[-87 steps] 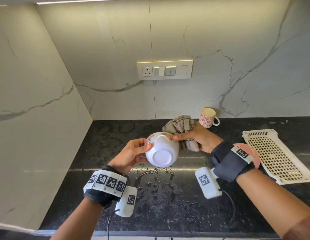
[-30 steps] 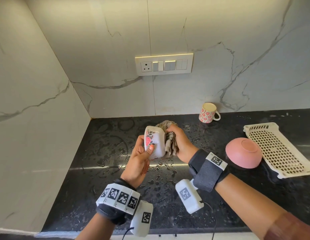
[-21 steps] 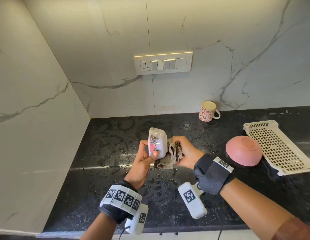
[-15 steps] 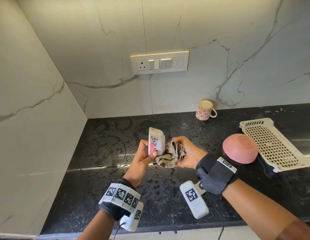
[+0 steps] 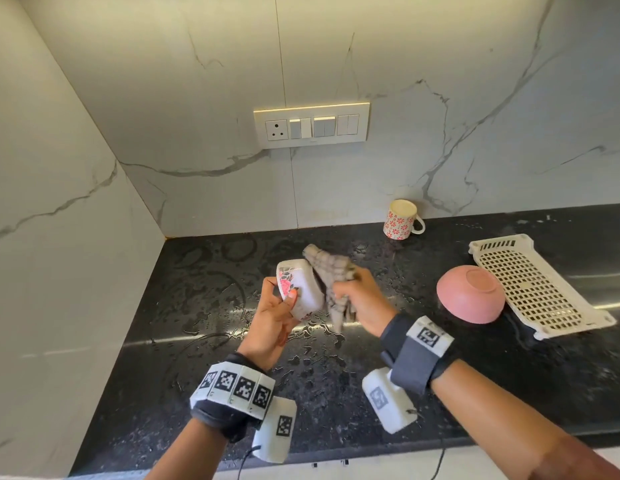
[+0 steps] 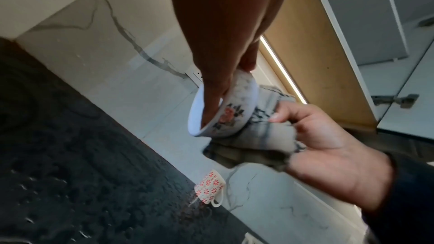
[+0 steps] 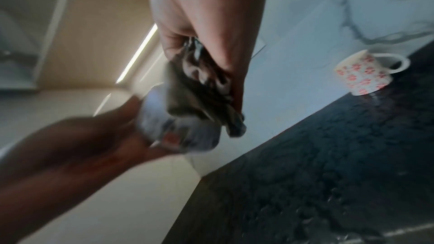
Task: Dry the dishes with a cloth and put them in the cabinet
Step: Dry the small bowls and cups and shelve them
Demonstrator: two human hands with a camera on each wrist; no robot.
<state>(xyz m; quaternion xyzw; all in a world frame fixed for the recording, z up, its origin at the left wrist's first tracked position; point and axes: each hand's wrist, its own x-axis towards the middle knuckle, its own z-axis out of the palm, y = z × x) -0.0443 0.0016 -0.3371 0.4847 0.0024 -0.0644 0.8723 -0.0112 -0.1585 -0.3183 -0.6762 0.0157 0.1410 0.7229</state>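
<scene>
Two hands meet above a wet black worktop (image 5: 204, 341), in the corner of a kitchen with pale marble walls. The left hand (image 5: 272, 323) grips a small white bowl (image 5: 301, 289) printed with pink roses, tipped on its side; the thumb lies across the flowered outer wall, and in the left wrist view the fingers (image 6: 212, 99) curl over the rim into the bowl. The right hand (image 5: 362, 303) is closed around a bunched grey checked cloth (image 5: 331, 271), which presses against the base of the bowl. The right wrist view is blurred, so the exact finger placement there cannot be told. Beyond the right hand, near the back wall, a floral mug (image 5: 402, 220) stands upright on the worktop. Off to the right of the right hand, a pink bowl (image 5: 469, 294) lies upside down, and just past it sits a white perforated tray (image 5: 540, 285). Water drops spread over the worktop beneath both hands.
</scene>
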